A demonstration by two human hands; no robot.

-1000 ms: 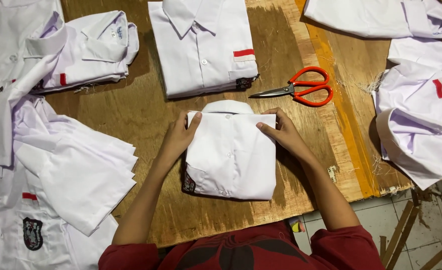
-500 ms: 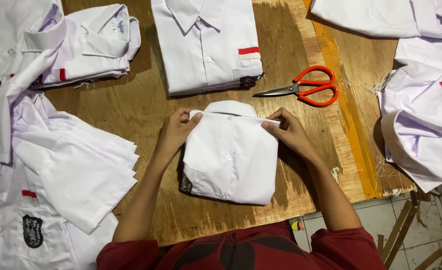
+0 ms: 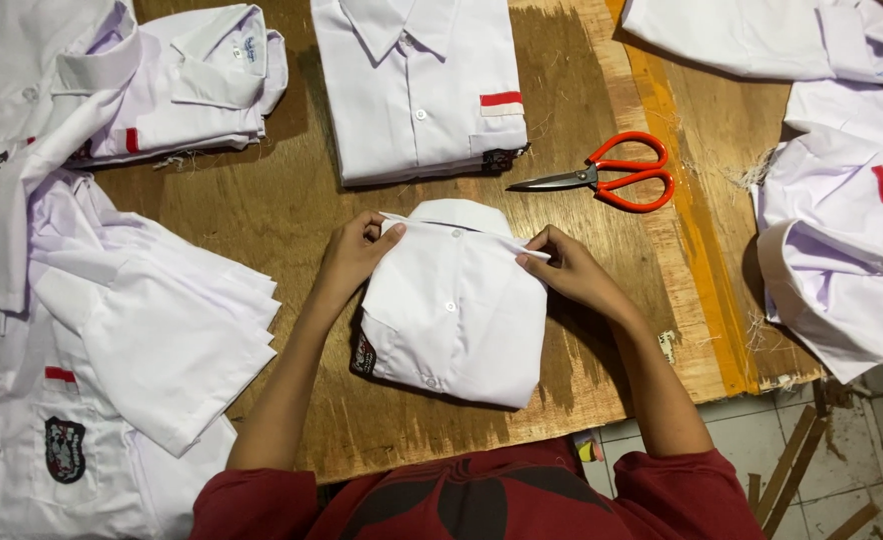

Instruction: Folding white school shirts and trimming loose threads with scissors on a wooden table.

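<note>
A folded white shirt (image 3: 457, 305) lies front up on the wooden table (image 3: 262, 200), its collar pointing away from me and its buttons showing. My left hand (image 3: 354, 252) pinches the left collar tip. My right hand (image 3: 565, 268) pinches the right collar tip. A dark badge peeks out at the shirt's lower left edge.
Red-handled scissors (image 3: 612, 178) lie just beyond my right hand. A neatly folded white shirt (image 3: 422, 85) sits at the far centre. Loose white shirts are piled at the left (image 3: 112, 330), far left (image 3: 172, 85) and right (image 3: 847, 240). Past the table's right edge there is tiled floor (image 3: 842, 460).
The shirt was turned over from its plain back to its buttoned front. Both hands shifted from the top edge to the collar tips.
</note>
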